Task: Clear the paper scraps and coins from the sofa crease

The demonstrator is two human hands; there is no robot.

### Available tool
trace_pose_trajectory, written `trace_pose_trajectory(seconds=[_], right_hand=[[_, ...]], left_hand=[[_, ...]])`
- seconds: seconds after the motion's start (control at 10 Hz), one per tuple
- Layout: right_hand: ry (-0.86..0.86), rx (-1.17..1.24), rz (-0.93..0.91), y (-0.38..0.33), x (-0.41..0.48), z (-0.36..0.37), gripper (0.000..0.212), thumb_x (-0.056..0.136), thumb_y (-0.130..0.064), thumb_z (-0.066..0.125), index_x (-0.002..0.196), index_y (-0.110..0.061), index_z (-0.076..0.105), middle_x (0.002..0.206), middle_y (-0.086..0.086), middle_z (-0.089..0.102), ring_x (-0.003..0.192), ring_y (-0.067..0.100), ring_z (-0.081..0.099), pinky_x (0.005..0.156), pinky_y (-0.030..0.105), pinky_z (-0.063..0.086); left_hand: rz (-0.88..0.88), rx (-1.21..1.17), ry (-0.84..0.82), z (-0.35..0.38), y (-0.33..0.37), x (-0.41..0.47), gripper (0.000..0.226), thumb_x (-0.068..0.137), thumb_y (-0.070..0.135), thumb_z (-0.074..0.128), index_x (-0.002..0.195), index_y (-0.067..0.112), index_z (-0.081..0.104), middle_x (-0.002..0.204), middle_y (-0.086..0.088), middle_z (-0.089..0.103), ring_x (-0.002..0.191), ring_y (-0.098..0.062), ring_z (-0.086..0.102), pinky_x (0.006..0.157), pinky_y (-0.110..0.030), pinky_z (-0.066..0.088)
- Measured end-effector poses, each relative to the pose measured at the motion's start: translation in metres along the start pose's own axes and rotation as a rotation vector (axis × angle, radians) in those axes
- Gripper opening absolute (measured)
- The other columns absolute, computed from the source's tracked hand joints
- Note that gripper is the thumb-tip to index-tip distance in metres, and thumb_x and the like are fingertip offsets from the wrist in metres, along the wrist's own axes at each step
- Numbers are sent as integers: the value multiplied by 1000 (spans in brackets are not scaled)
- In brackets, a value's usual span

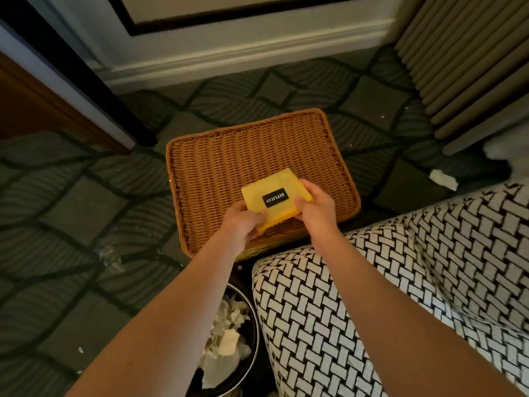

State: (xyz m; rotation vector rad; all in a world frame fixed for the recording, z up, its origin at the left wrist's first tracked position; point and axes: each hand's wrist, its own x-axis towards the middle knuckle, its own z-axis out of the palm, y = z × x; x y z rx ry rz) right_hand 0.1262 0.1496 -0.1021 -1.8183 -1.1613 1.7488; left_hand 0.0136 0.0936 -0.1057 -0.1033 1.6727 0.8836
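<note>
Nearest the viewer, below and behind the left hand (243,224), a round dark bin (256,333) is standing on the carpet (86,196). It is holding a heap of crumpled white paper scraps (226,342), piled close to the rim. The bin is sitting just beside a sofa (329,310) upholstered in a black-and-white woven pattern, which is running under the right forearm and off to the right of the right hand (316,207).

Both hands are reaching forward together and gripping a flat yellow pouch (282,179) bearing a black label (274,198) with white lettering. The left hand is curling its fingers round the pouch's near corner. The right hand is pinching the right edge, thumb lying on the top face and fingers tucked beneath.

Directly under and beyond the hands, a shallow brown wicker basket (229,156) is resting on the carpet, its near edge lying close to the sofa. The pouch is hovering over or resting in its near half; contact cannot be determined.

To the right of the right hand, a loose white scrap (443,179) is lying on the carpet near the sofa. To the left of the left hand, smaller white fragments (110,257) are lying scattered on the carpet.

Farthest out, a white skirting board (229,53) is running along the wall, and a pleated beige curtain (463,67) is hanging at far right.
</note>
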Motion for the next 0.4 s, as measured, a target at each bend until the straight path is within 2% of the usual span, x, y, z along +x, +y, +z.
trace_pose_trajectory(seconds=[0.1,0.2,0.3,0.4], right_hand=[[77,-53,35,2,3,-4,42,91,0,47,130,-15,51,125,3,56,107,15,54,85,29,51],[60,-189,37,1,-5,-5,43,92,3,41,130,-14,50,125,5,56,97,10,50,75,17,43],[16,-281,10,-2,-17,-6,47,92,2,41,136,-15,46,130,6,52,112,17,51,80,19,38],[69,-219,85,-10,-26,-17,49,92,-2,44,139,-17,43,139,4,45,125,20,45,89,24,40]], left_hand=[[-12,155,6,5,-7,5,50,88,0,56,135,13,44,125,-13,55,108,-25,57,78,-29,53],[-9,296,74,6,-13,3,46,88,-4,53,132,10,45,120,-16,56,110,-29,57,88,-34,52],[-3,404,77,7,-14,-9,39,85,-4,56,123,3,52,104,-15,59,107,-31,59,96,-42,49],[-7,558,105,9,-5,-24,44,85,-2,57,127,7,49,114,-16,58,108,-29,58,97,-42,48]])
